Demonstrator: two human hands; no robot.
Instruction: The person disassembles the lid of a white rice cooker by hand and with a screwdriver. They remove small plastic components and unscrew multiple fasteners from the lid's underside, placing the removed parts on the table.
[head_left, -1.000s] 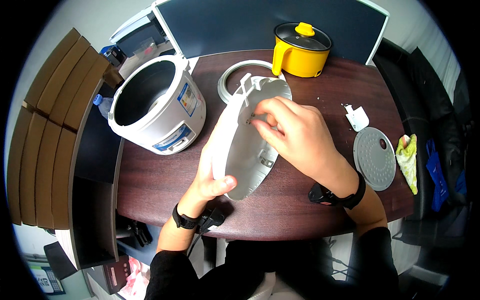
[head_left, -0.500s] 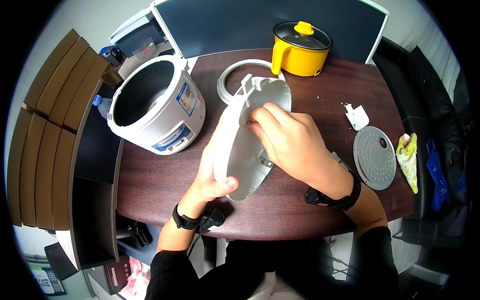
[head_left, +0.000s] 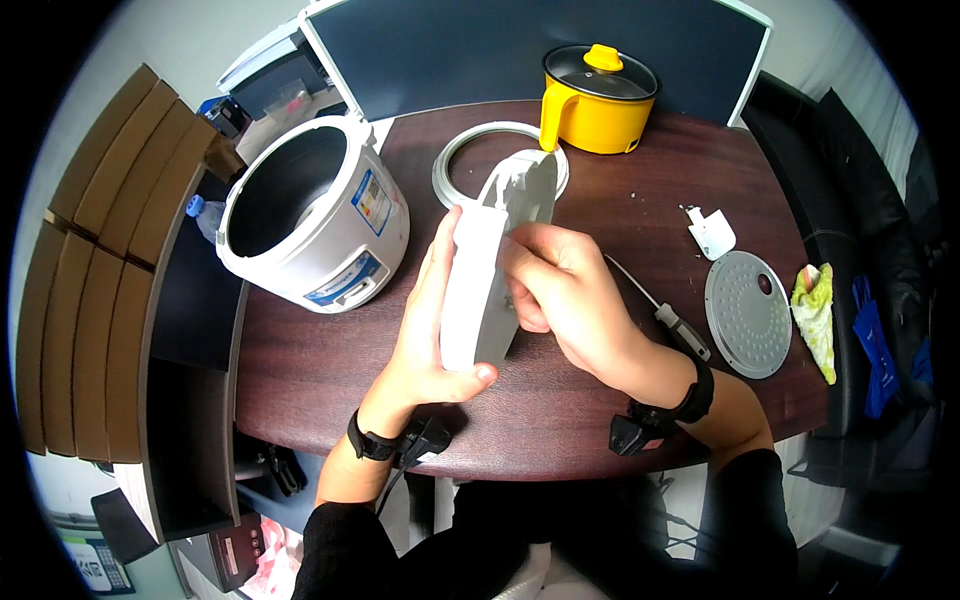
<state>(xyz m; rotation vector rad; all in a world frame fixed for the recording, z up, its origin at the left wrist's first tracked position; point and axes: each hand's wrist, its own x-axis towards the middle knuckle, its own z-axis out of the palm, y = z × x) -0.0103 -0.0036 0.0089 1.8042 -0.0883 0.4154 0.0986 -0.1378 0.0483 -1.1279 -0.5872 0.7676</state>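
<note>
A white plastic rice cooker lid shell (head_left: pixel 473 292) stands on edge above the table, its narrow side turned toward me. My left hand (head_left: pixel 420 345) grips it from the left, palm along the outside and thumb across the lower end. Against the hollow side, my right hand (head_left: pixel 570 290) has its fingers curled and pinched together; whatever lies between the fingertips is hidden. A screwdriver (head_left: pixel 684 330) with a pale handle rests on the table beyond my right wrist. The white rice cooker body (head_left: pixel 385 225), lidless, is tilted at the left.
Behind the shell lies a white ring (head_left: pixel 445 180). A yellow pot (head_left: pixel 605 120) with a glass lid stands at the back. To the right are a small white plastic piece (head_left: pixel 712 235), a grey perforated disc (head_left: pixel 748 315) and a green-white cloth (head_left: pixel 814 320). A dark partition (head_left: pixel 540 50) borders the table.
The lid shell has turned edge-on, so less of its hollow inside shows. My right hand has shifted slightly downward with it, and the screwdriver has come into clearer sight.
</note>
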